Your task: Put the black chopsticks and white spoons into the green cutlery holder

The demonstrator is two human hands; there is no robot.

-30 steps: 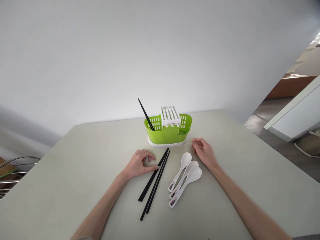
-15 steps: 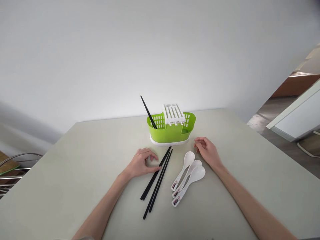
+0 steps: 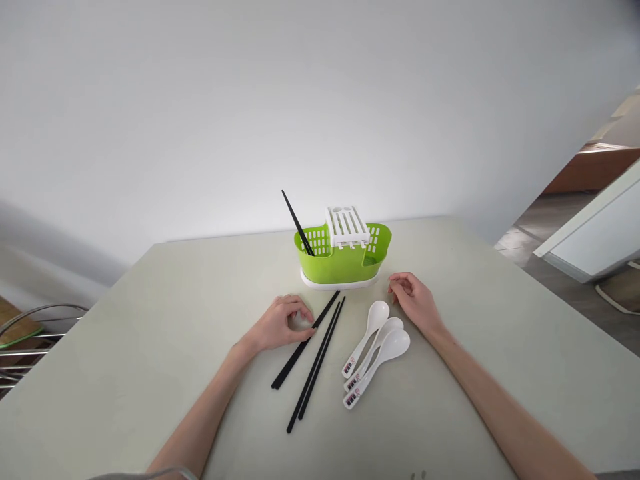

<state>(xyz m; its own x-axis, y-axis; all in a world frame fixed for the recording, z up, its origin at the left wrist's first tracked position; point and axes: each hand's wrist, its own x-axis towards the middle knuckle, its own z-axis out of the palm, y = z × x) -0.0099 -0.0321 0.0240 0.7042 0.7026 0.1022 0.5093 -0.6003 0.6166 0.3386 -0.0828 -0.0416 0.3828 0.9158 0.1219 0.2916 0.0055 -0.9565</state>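
Observation:
My left hand (image 3: 284, 323) is curled around a pair of black chopsticks (image 3: 295, 361), its thumb and fingers touching them on the table. Just to the right lies a second black pair (image 3: 319, 368). Three white spoons (image 3: 383, 353) overlap beside these, bowls pointing away from me. My right hand (image 3: 413, 298) rests loosely curled on the table right of the spoons, with nothing visible in it. Behind stands a green basket (image 3: 340, 270) with a white slotted rack (image 3: 348, 227) across its middle. Black chopsticks (image 3: 296, 221) lean in its left compartment.
A pale table (image 3: 150, 347) extends under everything and meets a light wall behind. At the far left is a metal rack (image 3: 35, 353) holding a board. Beyond the table's right edge are the floor and a white panel (image 3: 595, 227).
My left hand has shifted slightly left, and the left pair of chopsticks has moved left with it, away from the other pair. My right hand has hardly moved.

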